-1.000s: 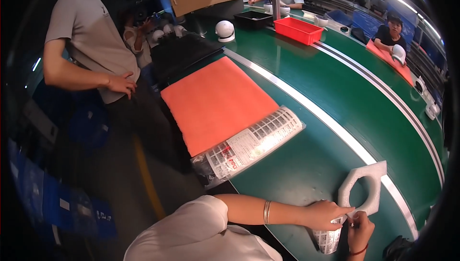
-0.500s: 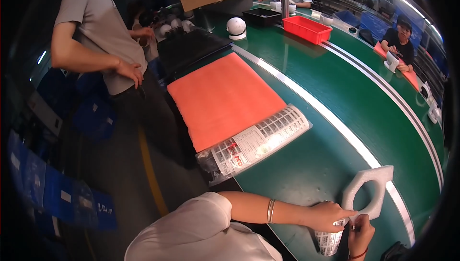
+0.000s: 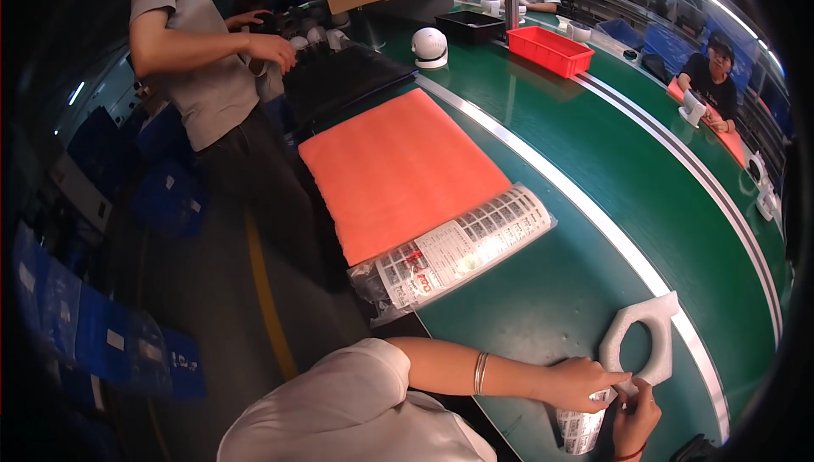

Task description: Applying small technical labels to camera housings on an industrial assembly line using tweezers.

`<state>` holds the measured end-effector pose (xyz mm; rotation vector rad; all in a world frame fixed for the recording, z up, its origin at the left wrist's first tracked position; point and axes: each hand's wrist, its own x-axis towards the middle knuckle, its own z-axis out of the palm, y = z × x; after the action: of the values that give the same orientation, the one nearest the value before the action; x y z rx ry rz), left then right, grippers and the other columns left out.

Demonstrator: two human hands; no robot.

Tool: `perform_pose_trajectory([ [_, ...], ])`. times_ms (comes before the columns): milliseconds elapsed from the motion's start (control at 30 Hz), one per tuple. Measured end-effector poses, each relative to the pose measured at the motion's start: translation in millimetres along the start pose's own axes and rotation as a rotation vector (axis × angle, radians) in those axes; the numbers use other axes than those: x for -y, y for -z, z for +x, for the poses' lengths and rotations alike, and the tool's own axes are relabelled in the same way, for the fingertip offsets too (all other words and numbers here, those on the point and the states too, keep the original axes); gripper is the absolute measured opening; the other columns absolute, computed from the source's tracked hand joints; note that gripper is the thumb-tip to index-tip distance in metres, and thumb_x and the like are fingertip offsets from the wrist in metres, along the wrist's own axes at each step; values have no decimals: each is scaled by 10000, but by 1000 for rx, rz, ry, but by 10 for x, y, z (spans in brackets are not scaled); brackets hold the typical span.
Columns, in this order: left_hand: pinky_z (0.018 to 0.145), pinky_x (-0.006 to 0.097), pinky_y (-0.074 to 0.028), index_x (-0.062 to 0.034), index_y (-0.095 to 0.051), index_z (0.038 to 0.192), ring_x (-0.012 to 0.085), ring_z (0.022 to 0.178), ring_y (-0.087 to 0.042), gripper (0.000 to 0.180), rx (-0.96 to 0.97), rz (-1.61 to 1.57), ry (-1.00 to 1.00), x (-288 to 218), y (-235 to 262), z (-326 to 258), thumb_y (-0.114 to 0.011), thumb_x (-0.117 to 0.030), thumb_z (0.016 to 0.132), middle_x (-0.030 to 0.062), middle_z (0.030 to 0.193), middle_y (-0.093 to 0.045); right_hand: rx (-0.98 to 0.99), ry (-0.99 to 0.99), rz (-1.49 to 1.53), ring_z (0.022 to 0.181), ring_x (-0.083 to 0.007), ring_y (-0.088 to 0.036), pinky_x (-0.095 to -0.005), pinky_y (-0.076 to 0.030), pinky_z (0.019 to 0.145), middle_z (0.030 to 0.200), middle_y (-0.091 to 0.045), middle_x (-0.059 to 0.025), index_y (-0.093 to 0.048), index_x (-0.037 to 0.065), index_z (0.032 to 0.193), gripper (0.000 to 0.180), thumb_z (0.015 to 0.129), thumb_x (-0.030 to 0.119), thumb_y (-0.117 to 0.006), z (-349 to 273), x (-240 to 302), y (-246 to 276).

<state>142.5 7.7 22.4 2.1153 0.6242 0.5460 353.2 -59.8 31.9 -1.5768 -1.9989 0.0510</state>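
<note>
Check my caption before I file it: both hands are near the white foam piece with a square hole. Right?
The hole isn't square: the head view shows the white foam piece with a rounded hole, near the left hand and right hand.

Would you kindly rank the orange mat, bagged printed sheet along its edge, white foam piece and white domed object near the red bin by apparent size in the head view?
Orange mat
Bagged printed sheet
White foam piece
White domed object
The domed object's distance leaves true size unsure.
</note>
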Motion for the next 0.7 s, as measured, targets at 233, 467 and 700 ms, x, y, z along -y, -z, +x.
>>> perform_pose_trajectory([
  [233, 698, 436, -576, 4, -494, 1392, 365, 718, -694, 620, -51, -20, -47, 52, -47, -2, -629, -216, 829, 209, 860, -702, -36, 102, 12, 464, -238, -491, -354, -362, 476, 573, -496, -90, -633, 25, 964, 266, 729, -55, -728, -13, -27, -2],
  [467, 686, 430, -576, 12, -521, 1365, 361, 714, -695, 601, -82, -2, -84, 68, -55, -2, -634, -215, 820, 208, 839, -700, 20, 120, -82, 535, -295, -608, -383, -492, 513, 634, -625, -130, -717, 88, 928, 117, 820, 110, -756, 25, 61, 136],
  [700, 740, 448, -574, 32, -556, 1322, 386, 754, -696, 605, -46, -46, -15, 29, -31, 6, -661, -206, 776, 251, 847, -696, 2, 104, -34, 523, -297, -601, -376, -492, 513, 621, -615, -136, -702, 84, 876, 86, 813, 98, -759, 64, 132, 142],
])
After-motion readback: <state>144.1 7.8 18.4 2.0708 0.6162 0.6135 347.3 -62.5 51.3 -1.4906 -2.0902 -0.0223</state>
